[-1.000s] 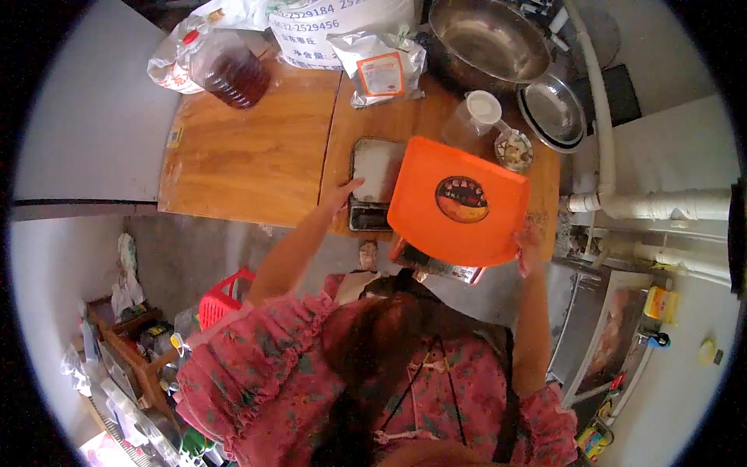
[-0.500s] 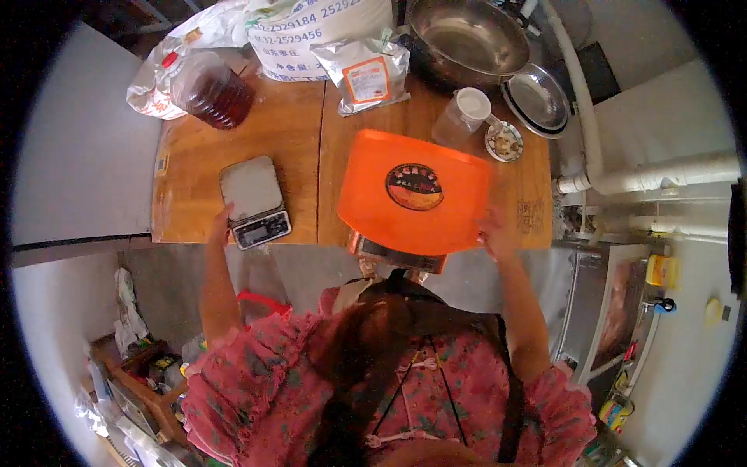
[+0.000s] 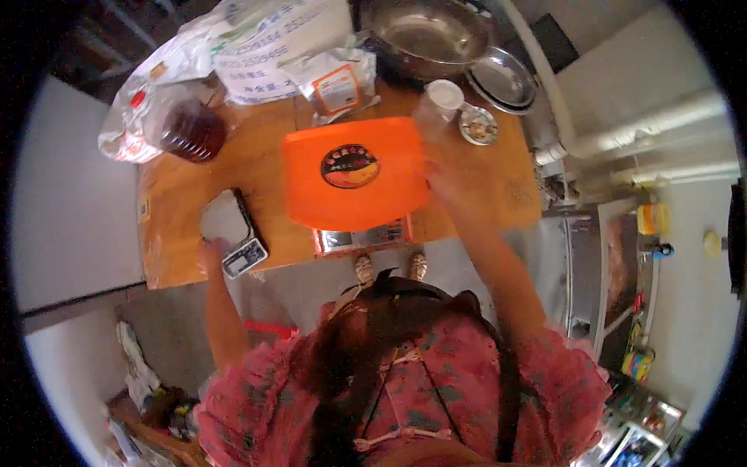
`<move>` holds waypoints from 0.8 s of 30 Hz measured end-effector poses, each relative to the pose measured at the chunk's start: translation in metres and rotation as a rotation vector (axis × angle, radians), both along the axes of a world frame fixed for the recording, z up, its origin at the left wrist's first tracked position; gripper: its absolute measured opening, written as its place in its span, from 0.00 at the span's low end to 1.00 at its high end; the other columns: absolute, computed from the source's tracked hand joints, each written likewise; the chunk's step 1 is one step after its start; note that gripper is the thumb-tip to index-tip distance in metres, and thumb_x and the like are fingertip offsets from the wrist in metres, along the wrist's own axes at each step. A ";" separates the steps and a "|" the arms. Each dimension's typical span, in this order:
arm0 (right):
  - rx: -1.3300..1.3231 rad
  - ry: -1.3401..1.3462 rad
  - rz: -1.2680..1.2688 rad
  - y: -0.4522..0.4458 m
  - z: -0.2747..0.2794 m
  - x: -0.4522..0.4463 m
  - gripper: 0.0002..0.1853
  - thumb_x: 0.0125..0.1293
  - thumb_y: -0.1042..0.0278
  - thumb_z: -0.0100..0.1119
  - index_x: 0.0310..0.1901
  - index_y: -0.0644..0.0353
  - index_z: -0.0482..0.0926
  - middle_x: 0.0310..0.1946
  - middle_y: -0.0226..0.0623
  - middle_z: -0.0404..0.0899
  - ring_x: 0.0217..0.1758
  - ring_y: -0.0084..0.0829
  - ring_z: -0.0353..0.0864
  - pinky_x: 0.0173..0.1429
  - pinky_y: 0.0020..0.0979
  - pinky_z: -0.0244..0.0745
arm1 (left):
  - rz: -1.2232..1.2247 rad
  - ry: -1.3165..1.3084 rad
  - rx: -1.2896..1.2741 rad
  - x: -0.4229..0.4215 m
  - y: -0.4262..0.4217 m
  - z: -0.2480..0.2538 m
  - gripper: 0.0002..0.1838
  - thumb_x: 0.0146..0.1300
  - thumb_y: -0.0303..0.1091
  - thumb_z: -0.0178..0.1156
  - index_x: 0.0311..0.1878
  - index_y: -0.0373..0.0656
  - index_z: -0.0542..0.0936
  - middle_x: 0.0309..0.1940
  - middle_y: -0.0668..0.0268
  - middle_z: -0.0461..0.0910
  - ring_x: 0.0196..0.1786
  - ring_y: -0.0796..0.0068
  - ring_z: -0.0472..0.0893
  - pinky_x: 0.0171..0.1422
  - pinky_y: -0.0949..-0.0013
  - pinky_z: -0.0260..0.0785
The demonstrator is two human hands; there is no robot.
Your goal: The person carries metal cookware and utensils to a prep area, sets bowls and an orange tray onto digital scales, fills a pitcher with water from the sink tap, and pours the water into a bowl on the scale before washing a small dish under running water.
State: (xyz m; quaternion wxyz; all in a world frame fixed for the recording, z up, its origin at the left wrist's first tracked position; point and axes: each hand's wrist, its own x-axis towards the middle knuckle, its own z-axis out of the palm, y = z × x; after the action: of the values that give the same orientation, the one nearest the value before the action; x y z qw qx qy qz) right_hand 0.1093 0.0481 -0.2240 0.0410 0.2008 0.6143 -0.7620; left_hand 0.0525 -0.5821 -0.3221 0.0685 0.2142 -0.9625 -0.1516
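Observation:
My left hand (image 3: 210,257) is at the near left corner of a small grey kitchen scale (image 3: 226,219), its fingers closed on the edge. The small scale lies near the table's front edge with its display toward me. My right hand (image 3: 440,177), smeared by motion, touches the right edge of a wide orange weighing tray (image 3: 397,191) with a round dark emblem. Its finger positions are unclear. Beneath the tray, the orange and silver front panel of a larger scale (image 3: 362,238) shows at the table's front edge.
Behind the tray stand a silver pouch (image 3: 338,89), a big white sack (image 3: 264,66) and a jug of dark red liquid (image 3: 187,128). A lidded clear jar (image 3: 437,109), a small dish (image 3: 478,126) and a large metal pan (image 3: 428,35) are at the back right of the wooden table (image 3: 498,179).
The orange tray and its scale have shifted left across the table seam, along with my right hand. My left hand stays at the small scale. The whole view has tilted and shifted.

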 end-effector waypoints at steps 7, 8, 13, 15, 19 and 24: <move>0.102 -0.057 0.030 -0.009 0.019 -0.032 0.15 0.51 0.71 0.55 0.42 0.61 0.70 0.28 0.34 0.74 0.26 0.24 0.73 0.27 0.24 0.69 | -0.515 0.311 0.672 -0.014 0.140 0.043 0.15 0.57 0.36 0.51 0.44 0.38 0.72 0.34 0.59 0.75 0.36 0.68 0.75 0.38 0.71 0.66; 0.115 -0.067 0.025 -0.007 0.014 -0.032 0.15 0.51 0.70 0.56 0.41 0.61 0.70 0.28 0.34 0.74 0.26 0.24 0.73 0.27 0.25 0.69 | -0.457 0.152 0.883 -0.014 0.153 0.045 0.14 0.57 0.35 0.51 0.44 0.37 0.73 0.32 0.61 0.75 0.34 0.72 0.74 0.36 0.73 0.66; -0.019 -0.155 -0.043 0.018 0.019 -0.009 0.13 0.55 0.67 0.51 0.42 0.61 0.68 0.33 0.39 0.72 0.24 0.26 0.73 0.27 0.25 0.69 | -0.442 -0.108 1.112 0.006 0.239 0.120 0.13 0.58 0.34 0.51 0.44 0.38 0.74 0.24 0.71 0.73 0.25 0.85 0.70 0.27 0.80 0.63; -0.189 -0.212 -0.149 0.070 -0.005 0.006 0.14 0.57 0.64 0.50 0.42 0.62 0.67 0.34 0.40 0.72 0.26 0.28 0.74 0.30 0.26 0.71 | -0.405 -0.083 1.110 0.007 0.234 0.113 0.13 0.57 0.33 0.51 0.45 0.38 0.74 0.24 0.72 0.72 0.24 0.85 0.69 0.27 0.80 0.63; 0.442 -0.098 -0.496 0.196 -0.003 0.018 0.13 0.56 0.63 0.49 0.39 0.63 0.70 0.29 0.37 0.74 0.26 0.26 0.74 0.30 0.26 0.70 | -0.303 -0.064 1.107 0.009 0.239 0.111 0.16 0.57 0.32 0.52 0.48 0.39 0.72 0.25 0.73 0.72 0.25 0.85 0.69 0.27 0.80 0.62; 0.949 -0.056 -0.704 0.327 0.012 -0.041 0.13 0.51 0.61 0.52 0.34 0.62 0.74 0.26 0.40 0.75 0.31 0.32 0.76 0.35 0.33 0.70 | -0.123 -0.034 1.007 0.019 0.258 0.123 0.17 0.56 0.31 0.53 0.49 0.37 0.71 0.32 0.69 0.74 0.29 0.83 0.71 0.30 0.80 0.64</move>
State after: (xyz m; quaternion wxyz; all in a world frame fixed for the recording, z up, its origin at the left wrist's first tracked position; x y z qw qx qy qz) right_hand 0.0686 0.3749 -0.2124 -0.2922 0.4089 0.7832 -0.3661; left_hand 0.0718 -0.3241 -0.1995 -0.0678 0.1660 -0.7819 -0.5971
